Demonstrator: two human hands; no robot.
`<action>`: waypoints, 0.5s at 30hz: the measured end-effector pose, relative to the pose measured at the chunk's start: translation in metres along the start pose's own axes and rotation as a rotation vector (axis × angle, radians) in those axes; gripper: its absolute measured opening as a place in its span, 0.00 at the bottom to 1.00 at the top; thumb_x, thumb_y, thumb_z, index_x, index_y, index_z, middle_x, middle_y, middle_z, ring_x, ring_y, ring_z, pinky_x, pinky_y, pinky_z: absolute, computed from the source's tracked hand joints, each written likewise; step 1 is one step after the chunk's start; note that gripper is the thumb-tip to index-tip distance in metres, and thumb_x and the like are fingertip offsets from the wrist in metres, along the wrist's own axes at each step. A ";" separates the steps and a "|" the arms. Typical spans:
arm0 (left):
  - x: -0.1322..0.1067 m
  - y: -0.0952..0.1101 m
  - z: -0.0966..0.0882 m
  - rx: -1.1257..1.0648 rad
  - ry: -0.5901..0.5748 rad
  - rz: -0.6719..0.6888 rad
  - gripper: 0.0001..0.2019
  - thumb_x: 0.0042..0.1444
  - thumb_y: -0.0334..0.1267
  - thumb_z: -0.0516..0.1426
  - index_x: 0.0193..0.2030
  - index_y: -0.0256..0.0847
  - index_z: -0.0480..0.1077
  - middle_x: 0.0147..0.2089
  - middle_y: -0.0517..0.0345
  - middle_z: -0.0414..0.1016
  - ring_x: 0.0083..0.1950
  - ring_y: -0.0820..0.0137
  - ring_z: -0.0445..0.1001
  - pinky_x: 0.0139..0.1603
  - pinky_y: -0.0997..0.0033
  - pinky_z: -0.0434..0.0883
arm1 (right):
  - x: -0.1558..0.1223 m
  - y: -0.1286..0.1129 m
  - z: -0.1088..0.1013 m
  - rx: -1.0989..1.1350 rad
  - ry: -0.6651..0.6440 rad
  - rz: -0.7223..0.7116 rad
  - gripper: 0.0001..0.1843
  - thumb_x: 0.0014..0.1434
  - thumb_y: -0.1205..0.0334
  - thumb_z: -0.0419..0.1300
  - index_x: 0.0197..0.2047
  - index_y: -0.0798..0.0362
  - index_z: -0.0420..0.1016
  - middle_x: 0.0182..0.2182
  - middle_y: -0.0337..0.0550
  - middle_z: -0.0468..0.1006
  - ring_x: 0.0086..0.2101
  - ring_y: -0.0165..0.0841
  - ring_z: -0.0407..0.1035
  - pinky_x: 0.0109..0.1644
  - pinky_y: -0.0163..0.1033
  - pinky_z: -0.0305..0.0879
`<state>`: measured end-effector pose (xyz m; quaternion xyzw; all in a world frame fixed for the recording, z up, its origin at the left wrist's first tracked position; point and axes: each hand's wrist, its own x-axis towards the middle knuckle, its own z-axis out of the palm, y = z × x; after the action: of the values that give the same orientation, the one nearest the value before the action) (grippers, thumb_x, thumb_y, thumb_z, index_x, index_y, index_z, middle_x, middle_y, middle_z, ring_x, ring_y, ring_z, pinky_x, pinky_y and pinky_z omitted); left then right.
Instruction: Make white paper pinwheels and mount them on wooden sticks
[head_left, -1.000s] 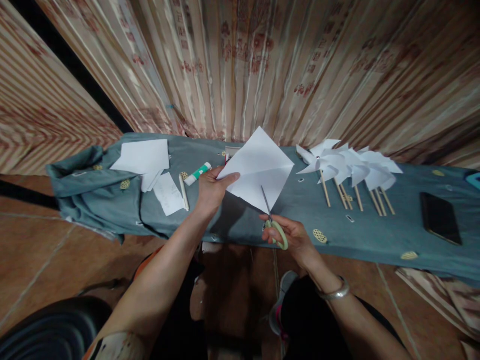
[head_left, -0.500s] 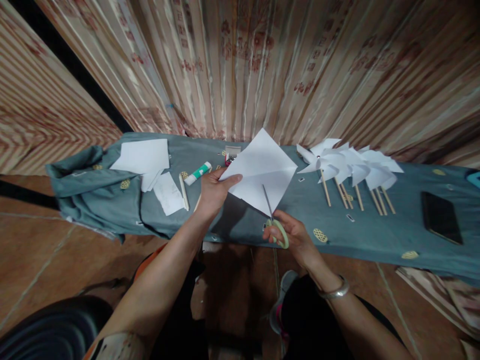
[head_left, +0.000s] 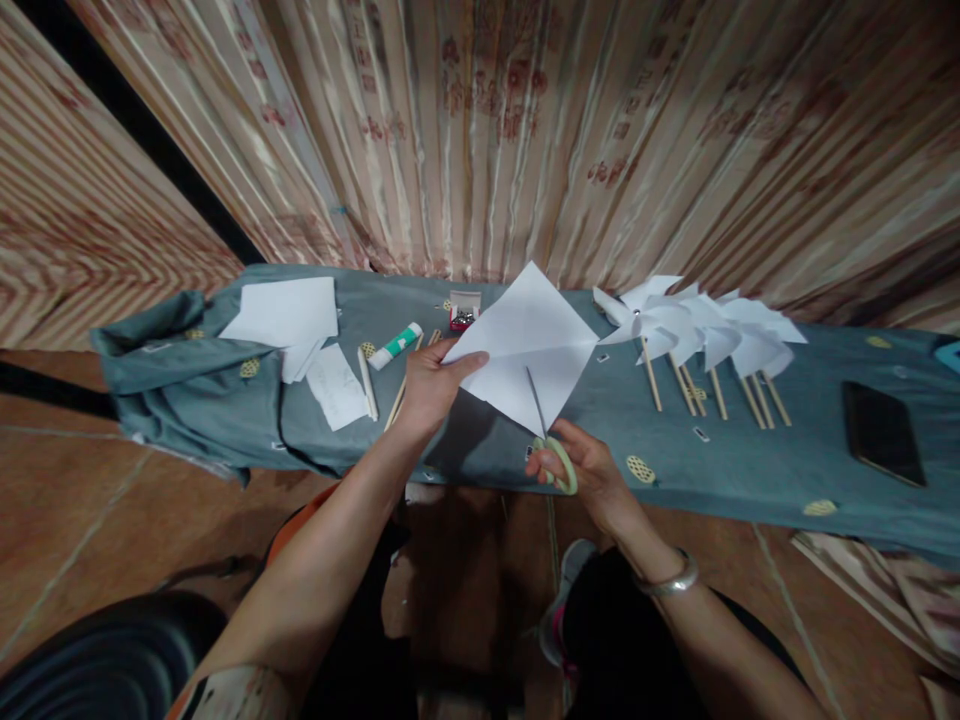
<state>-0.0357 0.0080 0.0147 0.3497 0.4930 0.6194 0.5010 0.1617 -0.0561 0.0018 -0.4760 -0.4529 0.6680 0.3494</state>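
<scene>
My left hand pinches the left corner of a square sheet of white paper, thumb on top, holding it above the cloth with a corner toward me. A faint crease runs across the sheet. In my right hand is a pair of scissors with pale green handles, my fingers through the loops. One blade lies over the sheet's near corner, pointing toward its middle; the other blade is hidden under the paper. Left of the sheet, a small red box of metal pins stands open, and wooden sticks lie by my left hand.
A grey-green cloth covers the long narrow table. Several white paper pinwheels on sticks lie to the right, then a black phone. On the left are a glue stick, a white pencil-like stick and paper sheets. A curtain hangs behind.
The paper and my left hand have shifted slightly to the right, uncovering more of the pin box and the wooden sticks. The scissors have barely moved.
</scene>
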 end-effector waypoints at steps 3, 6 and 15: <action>0.000 -0.002 0.000 -0.001 -0.010 0.000 0.12 0.35 0.38 0.69 0.30 0.38 0.80 0.25 0.62 0.77 0.24 0.74 0.69 0.27 0.72 0.66 | 0.000 0.001 -0.001 -0.002 -0.003 -0.016 0.31 0.41 0.42 0.72 0.42 0.52 0.72 0.23 0.37 0.77 0.22 0.27 0.67 0.26 0.33 0.62; 0.000 -0.002 0.001 0.001 -0.006 0.001 0.12 0.35 0.38 0.69 0.30 0.38 0.80 0.25 0.62 0.77 0.24 0.73 0.70 0.28 0.72 0.67 | 0.000 0.000 0.000 0.007 0.009 -0.012 0.31 0.40 0.42 0.72 0.42 0.52 0.72 0.23 0.37 0.77 0.22 0.27 0.66 0.26 0.33 0.61; -0.001 -0.002 0.000 -0.002 -0.005 0.005 0.12 0.36 0.38 0.69 0.31 0.38 0.80 0.26 0.61 0.77 0.25 0.72 0.70 0.29 0.70 0.68 | 0.000 0.001 0.000 0.005 0.018 -0.004 0.31 0.41 0.44 0.73 0.42 0.52 0.72 0.22 0.37 0.77 0.22 0.27 0.66 0.27 0.33 0.62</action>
<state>-0.0345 0.0075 0.0128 0.3521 0.4902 0.6204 0.5009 0.1613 -0.0568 0.0006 -0.4804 -0.4490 0.6640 0.3559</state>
